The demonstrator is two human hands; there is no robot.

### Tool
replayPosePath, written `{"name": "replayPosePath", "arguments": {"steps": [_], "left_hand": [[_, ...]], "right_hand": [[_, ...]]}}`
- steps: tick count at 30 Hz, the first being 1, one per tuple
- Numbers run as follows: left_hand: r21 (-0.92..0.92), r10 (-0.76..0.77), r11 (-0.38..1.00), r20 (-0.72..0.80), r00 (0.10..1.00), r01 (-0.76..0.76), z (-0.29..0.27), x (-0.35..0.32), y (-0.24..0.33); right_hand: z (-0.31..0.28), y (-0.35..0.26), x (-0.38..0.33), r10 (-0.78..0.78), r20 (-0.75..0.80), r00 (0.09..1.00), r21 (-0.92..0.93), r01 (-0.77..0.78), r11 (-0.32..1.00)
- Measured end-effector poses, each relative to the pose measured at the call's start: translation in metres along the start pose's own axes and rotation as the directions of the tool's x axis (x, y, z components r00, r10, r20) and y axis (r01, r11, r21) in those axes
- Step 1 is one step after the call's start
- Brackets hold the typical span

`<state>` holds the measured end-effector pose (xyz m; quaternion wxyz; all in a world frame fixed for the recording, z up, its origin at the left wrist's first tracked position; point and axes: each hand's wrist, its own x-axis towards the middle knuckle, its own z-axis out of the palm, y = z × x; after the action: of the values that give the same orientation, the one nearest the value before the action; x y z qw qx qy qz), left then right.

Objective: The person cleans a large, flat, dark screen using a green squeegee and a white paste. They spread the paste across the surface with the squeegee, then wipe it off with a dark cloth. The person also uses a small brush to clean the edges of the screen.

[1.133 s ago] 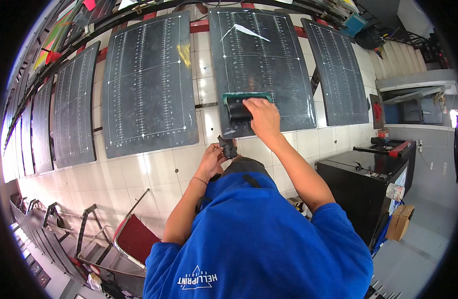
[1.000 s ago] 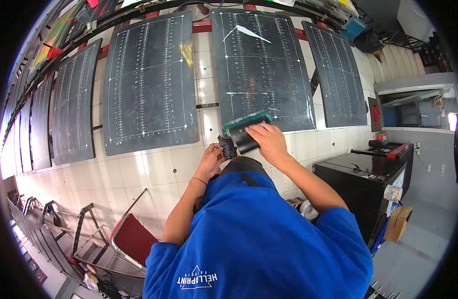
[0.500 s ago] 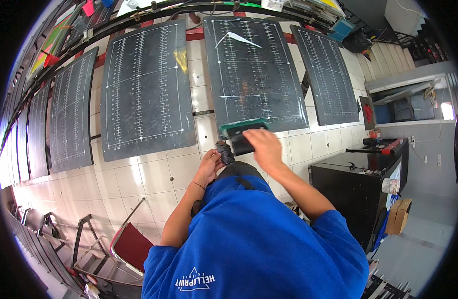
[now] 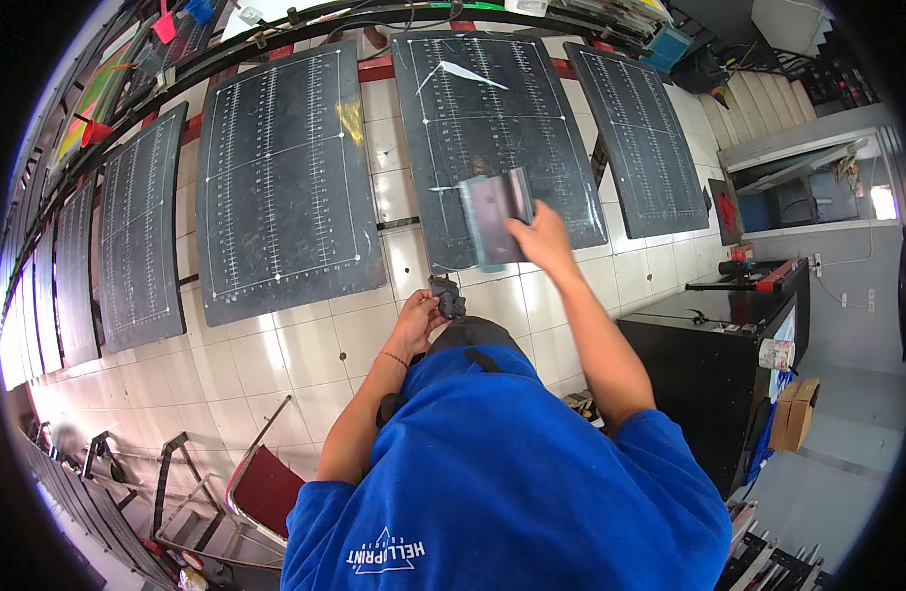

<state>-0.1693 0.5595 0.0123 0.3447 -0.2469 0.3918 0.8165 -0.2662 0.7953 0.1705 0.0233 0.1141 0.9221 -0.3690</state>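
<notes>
Black mats [image 4: 280, 177] with white lines hung on a wall of pale tiles [image 4: 320, 340]. The person in a blue shirt [image 4: 512, 483] stood close to the wall. The right hand [image 4: 541, 239] was closed on a flat scraper [image 4: 494, 215] with a teal edge. The scraper was pressed against the lower part of the middle mat [image 4: 492, 128]. The left hand [image 4: 418, 320] was lower down, near the chest, and it was closed on a small dark lump [image 4: 448, 295], maybe a rag. The two hands were apart. A black table [image 4: 714, 340] stood to the right. A red chair [image 4: 266, 488] stood down on the left.
</notes>
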Motion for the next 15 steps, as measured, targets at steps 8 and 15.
{"name": "replayPosePath", "arguments": {"steps": [8,15], "left_hand": [[0.024,0.029,0.999,-0.018,0.999,-0.028,-0.004,-0.014,-0.002],[-0.053,0.038,0.998,0.034,0.999,-0.036,-0.012,-0.006,-0.013]], "right_hand": [[0.061,0.04,0.016,0.194,0.09,0.977,0.149,-0.206,0.967],[-0.081,0.137,0.049,0.257,0.012,0.966,0.117,-0.257,0.959]]}}
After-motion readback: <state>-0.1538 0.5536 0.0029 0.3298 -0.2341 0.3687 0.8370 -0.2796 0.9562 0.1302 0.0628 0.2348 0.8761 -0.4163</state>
